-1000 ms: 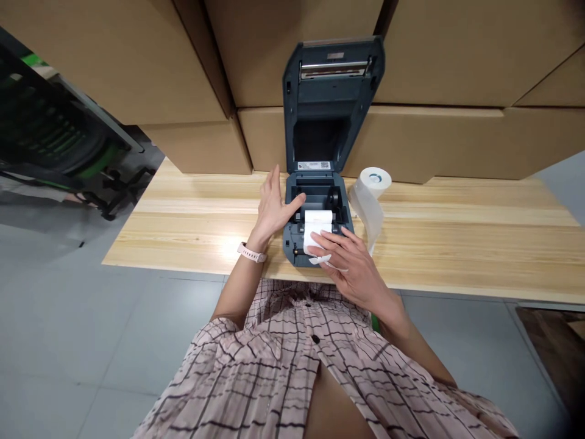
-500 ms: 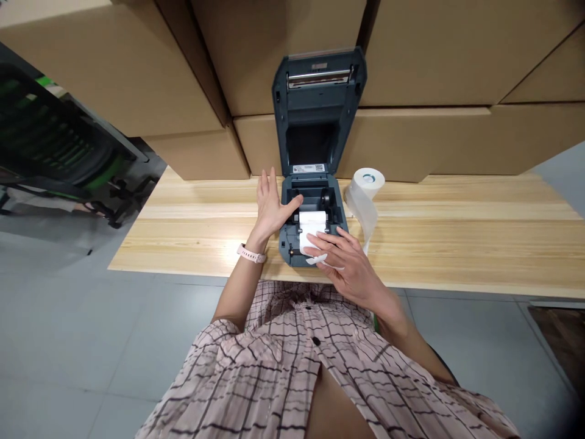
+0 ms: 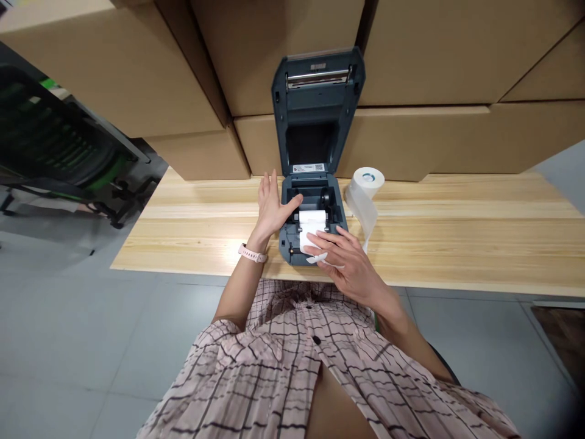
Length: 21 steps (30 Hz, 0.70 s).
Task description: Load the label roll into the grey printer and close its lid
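Observation:
A dark grey label printer (image 3: 284, 244) stands on the wooden table with its lid (image 3: 315, 110) raised against the boxes behind. Inside it lies white label paper (image 3: 312, 217), its loose end curling out at the front. My left hand (image 3: 273, 207) is open along the printer's left side, fingers spread, the thumb reaching over the edge of the roll bay. Over the printer's front, my right hand (image 3: 345, 262) has the paper's loose end between its fingers and thumb. The fingertips touch the paper; its thumb is partly hidden.
Right of the printer stands a second white roll (image 3: 368, 178), with a translucent strip trailing towards the table's front. Large cardboard boxes (image 3: 411, 143) are stacked along the back of the wooden table (image 3: 457, 244). A black and green office chair (image 3: 59, 134) is on the left.
Both hands keep their places at the printer. The curled paper end by my right fingers has shifted slightly; otherwise the view has only moved a little.

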{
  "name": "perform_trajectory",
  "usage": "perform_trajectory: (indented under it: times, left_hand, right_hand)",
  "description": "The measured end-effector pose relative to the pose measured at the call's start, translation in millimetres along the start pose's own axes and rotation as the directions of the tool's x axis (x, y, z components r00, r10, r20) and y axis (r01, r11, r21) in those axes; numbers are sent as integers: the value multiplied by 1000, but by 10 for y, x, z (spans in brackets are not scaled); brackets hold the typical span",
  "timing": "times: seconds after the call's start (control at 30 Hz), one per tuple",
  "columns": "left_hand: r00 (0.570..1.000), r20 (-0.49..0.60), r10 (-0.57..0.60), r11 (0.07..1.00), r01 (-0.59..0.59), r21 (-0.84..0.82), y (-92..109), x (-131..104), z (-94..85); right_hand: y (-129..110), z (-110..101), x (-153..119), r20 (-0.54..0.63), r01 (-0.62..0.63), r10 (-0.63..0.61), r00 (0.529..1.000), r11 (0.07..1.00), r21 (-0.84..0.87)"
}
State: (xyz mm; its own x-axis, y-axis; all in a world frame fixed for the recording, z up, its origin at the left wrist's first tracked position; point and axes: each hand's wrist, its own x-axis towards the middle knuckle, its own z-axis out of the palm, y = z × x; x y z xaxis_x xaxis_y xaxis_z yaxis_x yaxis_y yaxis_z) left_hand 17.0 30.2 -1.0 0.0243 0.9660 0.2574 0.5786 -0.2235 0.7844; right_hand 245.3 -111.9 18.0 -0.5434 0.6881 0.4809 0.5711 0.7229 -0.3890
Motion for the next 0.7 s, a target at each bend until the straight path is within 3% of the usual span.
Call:
perform_trajectory:
  times: [0.17,0.27,0.33,0.43,0.57,0.6,0.67,0.7]
  left_hand:
    - [1000,10,-23,1000,23,19,14,20,1]
    - [999,-32,21,999,-20,44,182,-91,-79]
    - [988,-81,134,989,-128,81,381,-294,-164]
    - [924,-59,378,924,-373,81,658,-763,-254]
    - [810,123,573,815,-579,11,703,-1358,-207]
    - [789,132,600,792,-609,40,665,-1457,-182]
    - [766,134,629,759,-642,104,584,-1590,-140]
    - [761,130,635,750,-648,131,554,-1628,-126]
  right_hand:
    - [22,-7,9,-12,17,-17,1000,1000,-8]
    - [4,18,6,-12,31,-31,999,999,-25]
    - [-34,27,-27,0,37,-37,999,998,-52]
    - [-87,-84,-114,59,46,-42,997,997,-69]
    - [19,-601,-51,165,154,-174,971,980,125]
    - [96,-761,51,121,178,-202,972,967,181]
    - [307,-1036,392,-139,75,-53,989,984,160]
    - [432,-1135,623,-304,16,25,952,991,132]
